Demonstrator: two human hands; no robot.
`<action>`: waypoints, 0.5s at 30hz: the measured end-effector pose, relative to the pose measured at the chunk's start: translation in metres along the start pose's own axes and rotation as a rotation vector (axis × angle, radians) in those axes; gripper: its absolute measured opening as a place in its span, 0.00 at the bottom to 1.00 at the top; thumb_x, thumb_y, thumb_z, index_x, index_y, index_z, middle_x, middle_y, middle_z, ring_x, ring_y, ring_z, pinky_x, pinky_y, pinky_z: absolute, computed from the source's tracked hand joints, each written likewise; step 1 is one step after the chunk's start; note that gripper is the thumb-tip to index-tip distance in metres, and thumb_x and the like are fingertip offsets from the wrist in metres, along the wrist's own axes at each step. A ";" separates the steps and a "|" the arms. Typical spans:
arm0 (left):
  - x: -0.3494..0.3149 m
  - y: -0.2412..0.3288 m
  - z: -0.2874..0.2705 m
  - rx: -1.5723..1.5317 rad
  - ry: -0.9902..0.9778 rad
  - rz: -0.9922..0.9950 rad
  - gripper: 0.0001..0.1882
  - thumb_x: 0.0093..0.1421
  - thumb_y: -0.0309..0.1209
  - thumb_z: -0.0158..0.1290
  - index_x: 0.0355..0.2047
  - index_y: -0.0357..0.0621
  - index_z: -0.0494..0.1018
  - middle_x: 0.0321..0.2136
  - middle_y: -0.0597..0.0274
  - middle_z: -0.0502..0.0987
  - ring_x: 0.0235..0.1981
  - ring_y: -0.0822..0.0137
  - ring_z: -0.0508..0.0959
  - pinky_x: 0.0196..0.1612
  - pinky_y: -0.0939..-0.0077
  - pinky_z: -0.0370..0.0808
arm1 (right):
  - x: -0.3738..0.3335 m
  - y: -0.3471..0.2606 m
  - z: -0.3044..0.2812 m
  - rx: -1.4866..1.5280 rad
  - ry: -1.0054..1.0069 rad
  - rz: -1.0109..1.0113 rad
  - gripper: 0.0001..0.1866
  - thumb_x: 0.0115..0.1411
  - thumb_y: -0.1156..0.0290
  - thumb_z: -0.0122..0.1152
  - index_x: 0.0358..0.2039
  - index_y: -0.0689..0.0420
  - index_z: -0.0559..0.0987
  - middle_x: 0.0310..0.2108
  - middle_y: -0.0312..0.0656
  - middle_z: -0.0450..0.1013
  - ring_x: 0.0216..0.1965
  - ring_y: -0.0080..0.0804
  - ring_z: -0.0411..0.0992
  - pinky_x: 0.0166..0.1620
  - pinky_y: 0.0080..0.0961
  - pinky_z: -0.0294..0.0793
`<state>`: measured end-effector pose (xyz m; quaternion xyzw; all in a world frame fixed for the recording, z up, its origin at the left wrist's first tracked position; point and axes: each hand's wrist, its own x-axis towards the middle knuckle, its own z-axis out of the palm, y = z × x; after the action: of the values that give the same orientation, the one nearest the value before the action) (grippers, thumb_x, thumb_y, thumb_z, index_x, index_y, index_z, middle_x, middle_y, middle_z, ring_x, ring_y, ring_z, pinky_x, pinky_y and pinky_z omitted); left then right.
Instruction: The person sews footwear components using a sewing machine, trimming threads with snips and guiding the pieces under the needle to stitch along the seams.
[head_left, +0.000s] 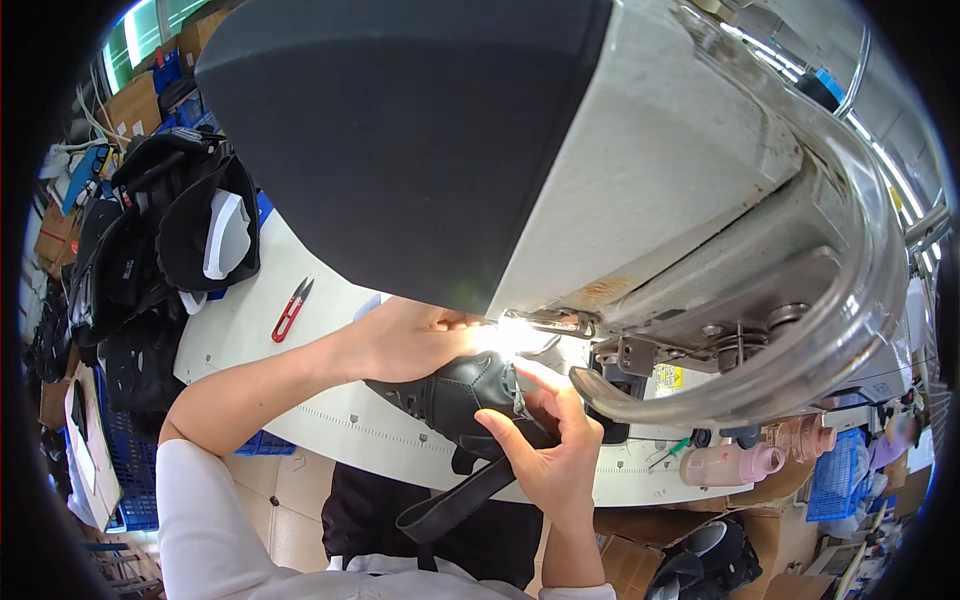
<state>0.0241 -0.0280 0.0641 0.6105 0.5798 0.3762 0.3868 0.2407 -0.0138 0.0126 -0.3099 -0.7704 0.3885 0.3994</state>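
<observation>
A black leather shoe upper [462, 400] lies on the white table under the head of a sewing machine [690, 150]. My left hand [408, 340] rests on its far left side, fingers curled against it; the fingertips are partly lost in the bright lamp glare. On the near right side my right hand [552, 440] grips the upper's edge between thumb and fingers. A black strap [455, 510] hangs from the upper over the table's front edge. The glare and machine head hide the needle area.
Red-handled thread snips [287, 318] lie on the white table [240, 330], left of my forearm. Black shoe uppers [150, 230] are heaped at the left. Pink bottles [730, 465] and a green-handled tool [672, 452] are at the right. A cardboard box [625, 565] stands below.
</observation>
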 end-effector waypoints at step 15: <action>0.023 -0.024 -0.014 0.216 -0.018 0.159 0.08 0.57 0.28 0.58 0.35 0.35 0.78 0.28 0.58 0.79 0.28 0.68 0.75 0.33 0.71 0.73 | 0.013 -0.016 0.007 -0.088 0.105 0.066 0.26 0.48 0.70 0.78 0.47 0.63 0.79 0.21 0.32 0.68 0.22 0.15 0.60 0.27 0.13 0.61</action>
<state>0.0021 -0.0035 0.0483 0.6961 0.5631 0.3356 0.2929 0.2260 -0.0146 0.0285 -0.3725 -0.7540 0.3505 0.4123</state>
